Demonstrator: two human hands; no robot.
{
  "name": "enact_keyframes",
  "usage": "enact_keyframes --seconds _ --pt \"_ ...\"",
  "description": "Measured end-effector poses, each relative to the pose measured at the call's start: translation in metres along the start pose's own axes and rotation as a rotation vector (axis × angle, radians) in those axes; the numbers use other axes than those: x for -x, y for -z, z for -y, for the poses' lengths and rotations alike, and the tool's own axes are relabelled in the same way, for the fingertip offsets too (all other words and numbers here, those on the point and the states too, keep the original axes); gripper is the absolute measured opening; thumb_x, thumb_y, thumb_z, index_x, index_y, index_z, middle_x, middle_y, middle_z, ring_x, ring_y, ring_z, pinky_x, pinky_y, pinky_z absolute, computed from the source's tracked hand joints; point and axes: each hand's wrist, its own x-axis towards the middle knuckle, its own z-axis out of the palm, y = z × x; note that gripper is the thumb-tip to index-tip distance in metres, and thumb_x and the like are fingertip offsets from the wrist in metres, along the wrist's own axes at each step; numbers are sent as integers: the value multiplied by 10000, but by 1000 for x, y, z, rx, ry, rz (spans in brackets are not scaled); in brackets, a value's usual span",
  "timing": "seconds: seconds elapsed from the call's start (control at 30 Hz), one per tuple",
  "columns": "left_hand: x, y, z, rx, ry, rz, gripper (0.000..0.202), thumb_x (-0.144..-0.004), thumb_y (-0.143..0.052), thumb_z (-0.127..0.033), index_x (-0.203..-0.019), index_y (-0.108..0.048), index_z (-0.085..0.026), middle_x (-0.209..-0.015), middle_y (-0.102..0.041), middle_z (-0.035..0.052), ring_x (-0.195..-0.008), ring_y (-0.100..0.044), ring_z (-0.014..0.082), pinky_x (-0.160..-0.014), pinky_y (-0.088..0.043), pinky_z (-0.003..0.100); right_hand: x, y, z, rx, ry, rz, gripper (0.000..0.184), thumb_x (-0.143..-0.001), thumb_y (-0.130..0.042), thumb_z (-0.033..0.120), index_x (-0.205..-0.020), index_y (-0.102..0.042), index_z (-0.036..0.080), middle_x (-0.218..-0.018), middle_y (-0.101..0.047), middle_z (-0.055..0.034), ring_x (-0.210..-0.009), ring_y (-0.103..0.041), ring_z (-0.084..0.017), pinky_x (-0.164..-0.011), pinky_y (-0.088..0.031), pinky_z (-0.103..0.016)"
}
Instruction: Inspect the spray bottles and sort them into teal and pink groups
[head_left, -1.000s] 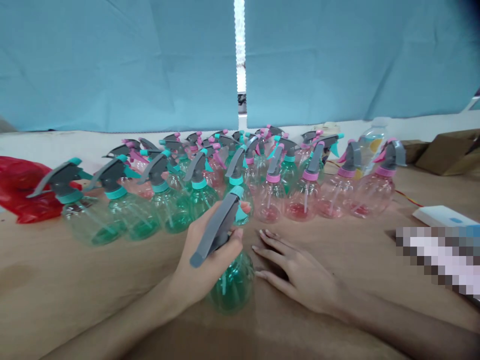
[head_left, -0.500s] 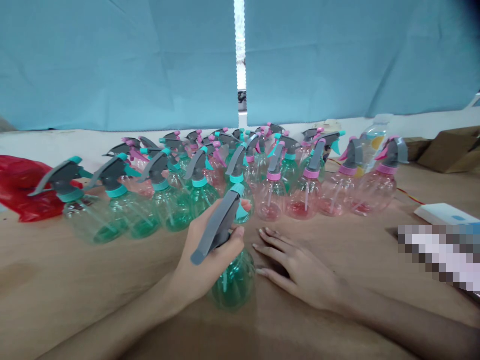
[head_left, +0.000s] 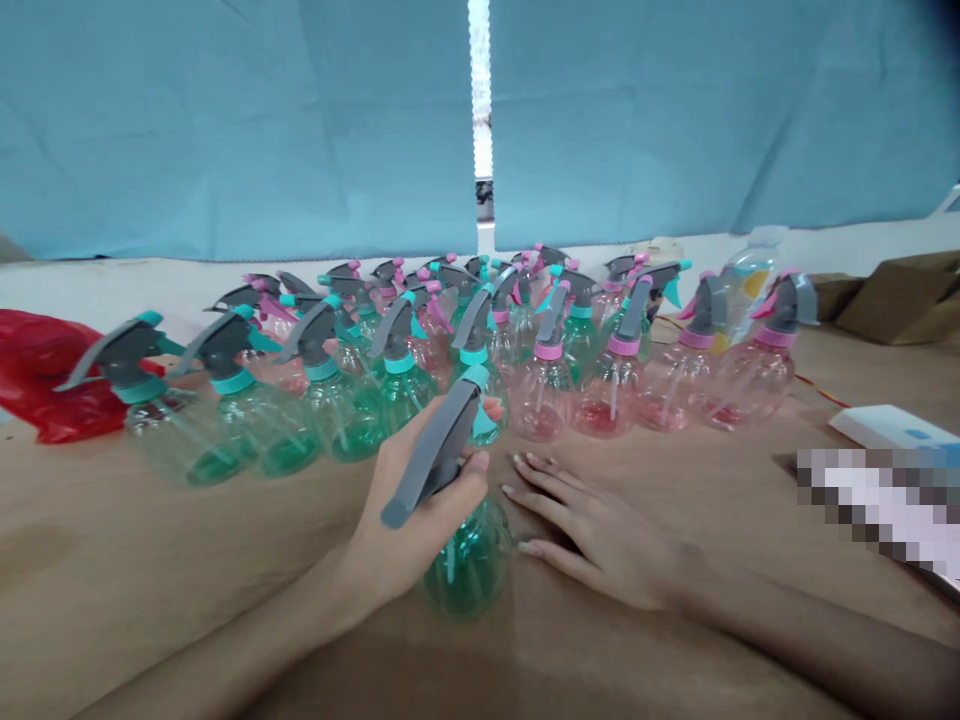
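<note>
A green spray bottle [head_left: 469,565] with a grey and teal trigger head stands upright on the table in front of me. My left hand [head_left: 420,520] is wrapped round its neck, just under the spray head, and hides the collar. To the right of the bottle, my right hand [head_left: 592,530] rests palm down on the table with its fingers spread, holding nothing. Beyond both hands stand several more spray bottles, green ones such as the green bottle [head_left: 349,420] on the left and pink ones such as the pink bottle [head_left: 604,400] on the right.
A red plastic bag [head_left: 52,380] lies at the far left. At the right are a white box [head_left: 892,430], a blurred-out flat object [head_left: 885,510], a brown cardboard box [head_left: 900,300] and a large clear bottle [head_left: 750,270]. A blue cloth [head_left: 225,130] hangs behind.
My right hand has shifted very slightly on the table. My left hand keeps its hold on the green spray bottle, which has not visibly moved.
</note>
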Motion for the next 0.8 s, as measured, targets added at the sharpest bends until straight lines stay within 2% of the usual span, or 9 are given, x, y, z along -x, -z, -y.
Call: enact_keyframes --seconds 0.07,0.4,0.63,0.8 --pt "-1 0 -1 11 9 7 246 -773 -518 -240 -1006 -580 -287 -815 -617 -22 -660 -583 152 -617 -495 257 0 0 -1 -19 2 -1 575 -929 -359 508 -1419 -327 208 -1500 -248 -73 -1379 -200 -247 -1109 -231 -463" --pt "-1 2 -4 90 39 45 290 -767 -514 -239 -1048 -570 -282 -702 -551 -37 -573 -508 143 -539 -440 251 0 2 0 -108 -34 -28 551 -907 -416 513 -1389 -388 248 -1482 -308 -65 -1370 -239 -250 -1100 -251 -478" --pt "2 0 2 70 70 60 367 -757 -511 -185 -1104 -555 -294 -779 -608 -35 -650 -570 151 -585 -464 255 -2 4 2 -93 -56 -9 570 -908 -386 541 -1376 -413 216 -1476 -319 -76 -1371 -238 -238 -1107 -240 -463" --pt "0 0 1 129 95 109 467 -752 -501 -173 -1206 -514 -282 -919 -656 -5 -695 -608 162 -622 -503 270 -2 4 1 -83 -53 6 566 -909 -380 542 -1380 -405 228 -1479 -316 -66 -1375 -227 -233 -1106 -241 -467"
